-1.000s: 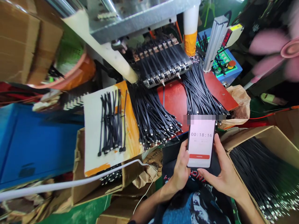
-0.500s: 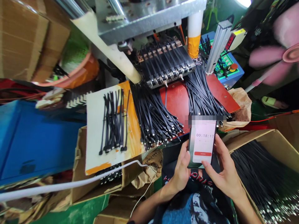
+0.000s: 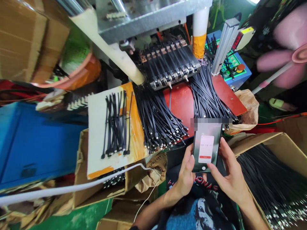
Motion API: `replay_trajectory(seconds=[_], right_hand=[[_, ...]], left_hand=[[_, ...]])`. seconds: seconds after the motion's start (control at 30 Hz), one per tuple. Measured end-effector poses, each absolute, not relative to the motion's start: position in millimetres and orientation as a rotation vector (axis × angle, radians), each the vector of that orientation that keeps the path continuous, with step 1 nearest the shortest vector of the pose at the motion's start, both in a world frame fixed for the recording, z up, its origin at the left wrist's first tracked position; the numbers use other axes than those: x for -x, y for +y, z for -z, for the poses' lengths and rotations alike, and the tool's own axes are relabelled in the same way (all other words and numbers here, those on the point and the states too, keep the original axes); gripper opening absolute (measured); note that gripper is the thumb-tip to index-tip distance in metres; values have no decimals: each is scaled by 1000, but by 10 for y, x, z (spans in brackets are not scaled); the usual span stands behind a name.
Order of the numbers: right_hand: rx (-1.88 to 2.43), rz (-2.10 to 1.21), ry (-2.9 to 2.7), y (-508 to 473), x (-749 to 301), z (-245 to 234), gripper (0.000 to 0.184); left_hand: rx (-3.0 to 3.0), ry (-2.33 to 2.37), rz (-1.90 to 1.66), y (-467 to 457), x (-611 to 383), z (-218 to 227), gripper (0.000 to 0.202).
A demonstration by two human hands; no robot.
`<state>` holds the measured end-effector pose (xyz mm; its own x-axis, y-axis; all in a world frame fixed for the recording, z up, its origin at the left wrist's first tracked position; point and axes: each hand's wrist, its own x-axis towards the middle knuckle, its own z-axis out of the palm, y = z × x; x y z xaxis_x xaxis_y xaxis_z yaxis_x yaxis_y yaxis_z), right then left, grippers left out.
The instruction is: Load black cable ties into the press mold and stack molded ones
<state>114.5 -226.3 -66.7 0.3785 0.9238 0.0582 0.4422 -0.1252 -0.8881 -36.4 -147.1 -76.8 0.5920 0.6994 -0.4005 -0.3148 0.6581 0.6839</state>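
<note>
Gripping phone (image 3: 207, 148) between left hand (image 3: 187, 174) and right hand (image 3: 231, 179), one at each long edge, neither clearly nearer, with long axis running away from torso (image 3: 201, 207) toward red surface (image 3: 178, 102), right thumb (image 3: 213, 170) at lower screen, touching or not, can't tell

A slim dark phone (image 3: 206, 147) is held between both hands (image 3: 231, 180), lit screen facing the wearer, long sides pointing away from the body; a small pale timer card with a red bar shows on grey-green.
</note>
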Motion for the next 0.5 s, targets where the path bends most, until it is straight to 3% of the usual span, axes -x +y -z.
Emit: replay_trajectory(seconds=[0.4, 0.5], right_hand=[[1701, -540, -1423, -2178, -1232, 518, 68], [1707, -511, -1334, -2183, -1219, 559, 75]], left_hand=[[-648, 766, -668, -1461, 322, 660, 62], [-642, 781, -633, -1464, 323, 669, 61]])
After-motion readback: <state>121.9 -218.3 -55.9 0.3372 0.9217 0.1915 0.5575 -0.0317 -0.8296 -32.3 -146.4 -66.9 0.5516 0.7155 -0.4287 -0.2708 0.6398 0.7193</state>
